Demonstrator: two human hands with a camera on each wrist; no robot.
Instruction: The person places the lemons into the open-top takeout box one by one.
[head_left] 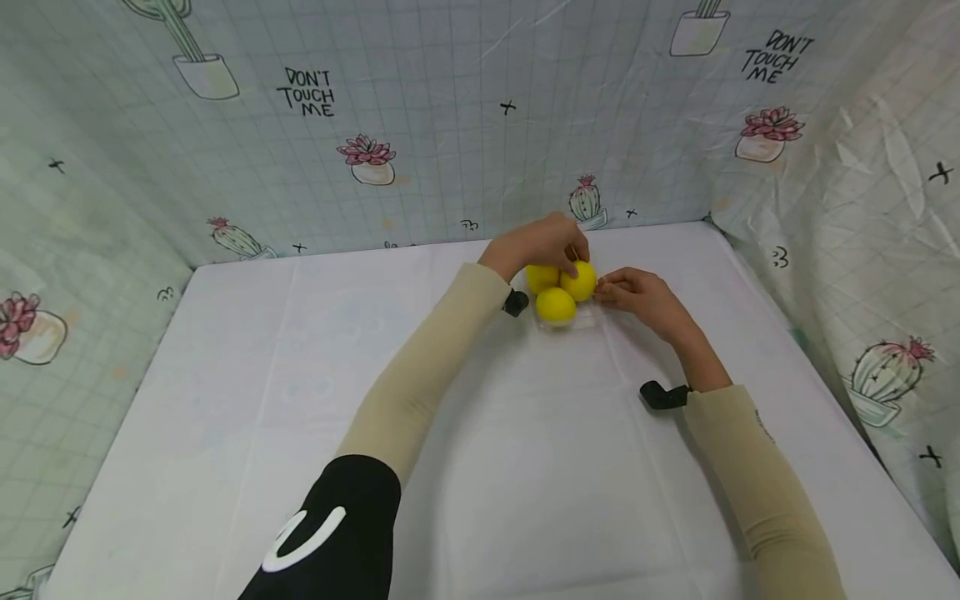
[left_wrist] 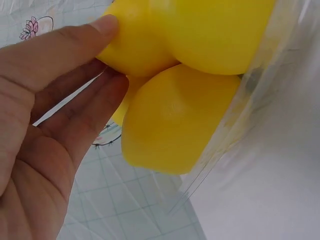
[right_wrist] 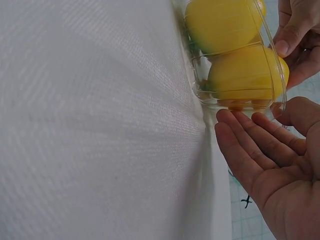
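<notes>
Yellow lemons stand in a clear plastic container [head_left: 585, 319] toward the back of the table. One lemon [head_left: 556, 307] is at the front and another [head_left: 539, 279] at the back left. Thumb and fingers of my left hand [head_left: 537, 245] pinch the lemon [head_left: 579, 283] at the back right, reaching from above. In the left wrist view, the left thumb lies on that lemon's end, beside its neighbours. My right hand [head_left: 643, 302] holds the container's right edge. Its thumb is at the rim and its fingertips lie against the clear wall in the right wrist view.
A white cloth covers the table [head_left: 300, 400]. Behind it and along both sides hangs a curtain [head_left: 442, 133] printed with cacti and words. A black wrist camera [head_left: 663, 395] is strapped on the right arm, another [head_left: 515, 303] on the left.
</notes>
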